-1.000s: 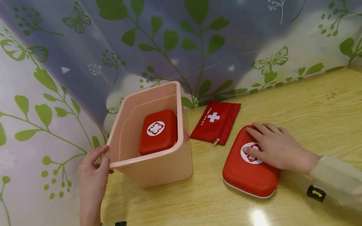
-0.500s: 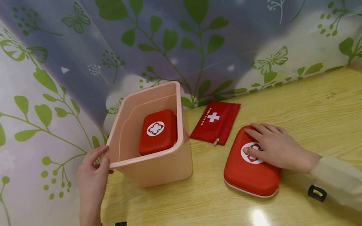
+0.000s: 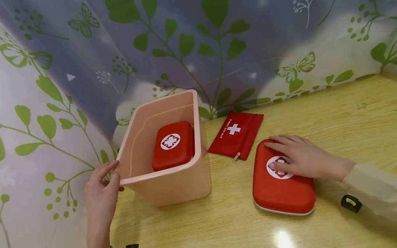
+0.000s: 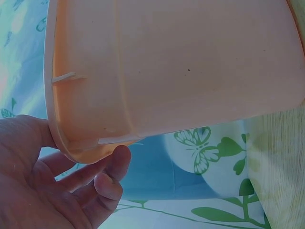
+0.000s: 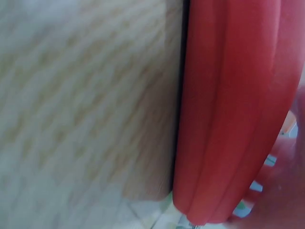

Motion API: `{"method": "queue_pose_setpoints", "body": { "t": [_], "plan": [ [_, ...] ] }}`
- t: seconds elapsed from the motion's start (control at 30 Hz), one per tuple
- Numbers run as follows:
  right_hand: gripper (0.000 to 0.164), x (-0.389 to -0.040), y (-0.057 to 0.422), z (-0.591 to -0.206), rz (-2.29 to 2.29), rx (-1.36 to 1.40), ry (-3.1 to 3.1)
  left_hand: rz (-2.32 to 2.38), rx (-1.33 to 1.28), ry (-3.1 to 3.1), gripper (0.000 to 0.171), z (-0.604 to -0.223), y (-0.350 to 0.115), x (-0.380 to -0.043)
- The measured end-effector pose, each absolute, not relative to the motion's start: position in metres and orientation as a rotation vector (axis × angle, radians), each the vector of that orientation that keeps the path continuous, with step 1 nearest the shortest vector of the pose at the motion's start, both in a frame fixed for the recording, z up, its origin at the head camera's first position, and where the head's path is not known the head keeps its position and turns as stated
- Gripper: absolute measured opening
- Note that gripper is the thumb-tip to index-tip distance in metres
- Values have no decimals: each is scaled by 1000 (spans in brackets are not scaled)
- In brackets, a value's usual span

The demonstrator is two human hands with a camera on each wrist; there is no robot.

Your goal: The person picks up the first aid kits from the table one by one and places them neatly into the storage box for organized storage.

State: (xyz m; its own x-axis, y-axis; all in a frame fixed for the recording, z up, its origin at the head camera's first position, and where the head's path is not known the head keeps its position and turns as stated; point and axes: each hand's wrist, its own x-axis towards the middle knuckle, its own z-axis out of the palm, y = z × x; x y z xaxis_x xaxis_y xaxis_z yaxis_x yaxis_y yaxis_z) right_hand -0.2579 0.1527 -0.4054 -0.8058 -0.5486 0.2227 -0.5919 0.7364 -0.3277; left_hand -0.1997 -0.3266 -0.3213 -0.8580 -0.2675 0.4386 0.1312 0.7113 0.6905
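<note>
My left hand (image 3: 102, 197) pinches the near-left corner of the pink plastic bin's rim (image 3: 163, 174). In the left wrist view, the thumb and fingers of the left hand (image 4: 52, 176) meet around that corner of the bin (image 4: 190, 62). A red hard-shell first aid case (image 3: 283, 197) with a white round emblem lies on the table to the right. My right hand (image 3: 304, 158) rests on its top with fingers spread and extended, the thumb across the emblem. The right wrist view shows the side of this case (image 5: 228, 105) flat against the table.
A similar red first aid case (image 3: 179, 152) lies inside the bin, leaning toward its right wall. A flat red zip pouch marked FIRST AID KIT (image 3: 238, 134) lies between bin and case. Behind the wooden table (image 3: 198, 234) hangs a leaf-patterned curtain (image 3: 265, 59).
The case under my right hand has turned slightly and slid a little to the right, the hand moving with it. My left hand and the bin have stayed in place.
</note>
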Motion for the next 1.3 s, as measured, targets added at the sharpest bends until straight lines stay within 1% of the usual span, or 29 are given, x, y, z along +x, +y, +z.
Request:
{"method": "queue_pose_setpoints", "body": {
  "t": [0.13, 0.6, 0.9, 1.0, 1.1, 1.3],
  "plan": [
    [70, -264, 157, -407, 618, 1017, -2807, -1024, 114, -2401, 33, -320, -327, -200],
    [60, -278, 163, -405, 755, 1277, -2777, -1015, 136, -2406, 33, -320, -326, -201],
    [55, -276, 164, -400, 810, 1373, -2753, -1008, 150, -2423, 33, -321, -326, -201],
    [56, -272, 163, -397, 824, 1355, -2714, -1011, 151, -2426, 33, -321, -326, -201],
    [57, -266, 163, -392, 740, 1284, -2628, -1013, 154, -2425, 33, -321, -327, -201],
    [63, -248, 159, -387, 560, 982, -2644, -1024, 153, -2415, 33, -320, -327, -201]
  ]
}}
